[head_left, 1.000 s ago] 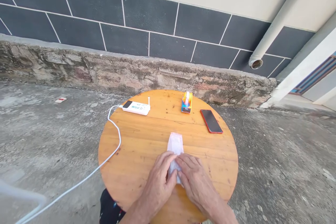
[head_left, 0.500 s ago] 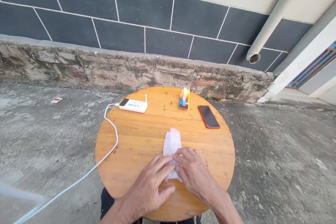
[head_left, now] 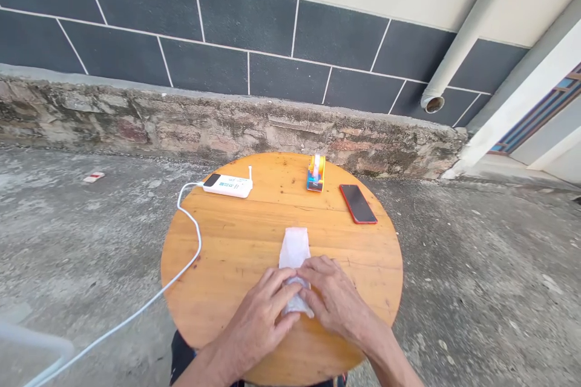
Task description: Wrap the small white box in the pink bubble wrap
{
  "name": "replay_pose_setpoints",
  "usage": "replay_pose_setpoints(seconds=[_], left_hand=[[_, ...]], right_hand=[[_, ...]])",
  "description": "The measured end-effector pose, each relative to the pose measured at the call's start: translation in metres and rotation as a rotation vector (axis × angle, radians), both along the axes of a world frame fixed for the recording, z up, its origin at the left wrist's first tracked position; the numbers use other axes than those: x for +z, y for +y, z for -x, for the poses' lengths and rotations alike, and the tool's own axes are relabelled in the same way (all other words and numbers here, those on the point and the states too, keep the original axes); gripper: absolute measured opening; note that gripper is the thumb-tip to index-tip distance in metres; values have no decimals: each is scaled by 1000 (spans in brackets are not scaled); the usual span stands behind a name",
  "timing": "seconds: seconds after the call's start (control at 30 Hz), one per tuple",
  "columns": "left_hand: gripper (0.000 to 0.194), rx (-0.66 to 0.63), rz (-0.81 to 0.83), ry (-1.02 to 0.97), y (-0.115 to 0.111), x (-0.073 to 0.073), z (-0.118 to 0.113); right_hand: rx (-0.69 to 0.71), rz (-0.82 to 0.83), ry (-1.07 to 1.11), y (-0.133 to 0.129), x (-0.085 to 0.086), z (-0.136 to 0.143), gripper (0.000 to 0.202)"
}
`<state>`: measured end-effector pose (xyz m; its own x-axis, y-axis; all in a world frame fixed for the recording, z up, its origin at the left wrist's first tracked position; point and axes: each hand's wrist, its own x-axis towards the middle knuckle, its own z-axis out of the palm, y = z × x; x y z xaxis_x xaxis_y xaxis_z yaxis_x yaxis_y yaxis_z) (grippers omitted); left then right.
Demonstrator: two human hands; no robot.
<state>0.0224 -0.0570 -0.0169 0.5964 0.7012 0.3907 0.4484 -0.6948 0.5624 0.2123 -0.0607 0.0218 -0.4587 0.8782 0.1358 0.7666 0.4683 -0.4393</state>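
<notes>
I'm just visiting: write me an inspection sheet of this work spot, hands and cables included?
Surface: round wooden table, with dark marks.
Job's things: pale, thin sheet, partly hidden by the hands.
Clutter: white box, what looks like a tape dispenser and red-edged phone, all on the table.
Hands: left hand and right hand both have fingers on the sheet.
Cables: white cable runs from the box over the table's left edge.
Surroundings: dark-tiled wall, pipe, rough grey ground.
</notes>
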Motion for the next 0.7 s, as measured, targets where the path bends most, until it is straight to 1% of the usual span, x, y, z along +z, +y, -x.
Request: replay_pose_setpoints(seconds=[0.1,0.17,0.3,0.43,0.53,0.6,0.7], left_hand=[[40,5,5,-15,0,-3,-1],[42,30,-6,-17,-1,-6,-1],[44,108,-92,-1,-2,-14,-2],[42,62,-147,9,0,-15,-4],[41,17,-163,8,2,-15,-4],[42,3,-166,23,2,-15,-4],[48,-8,-138,81,1,-17,-1]], right_hand=[[13,9,9,0,-1,-1,25],[9,13,25,-1,-3,0,26],[-22,7,80,-6,-7,1,28],[-48,14,140,-8,-14,1,29],[-112,5,179,-6,-19,-1,30],[-155,12,195,-5,-22,-2,25],[-173,31,212,-2,-22,-4,19]])
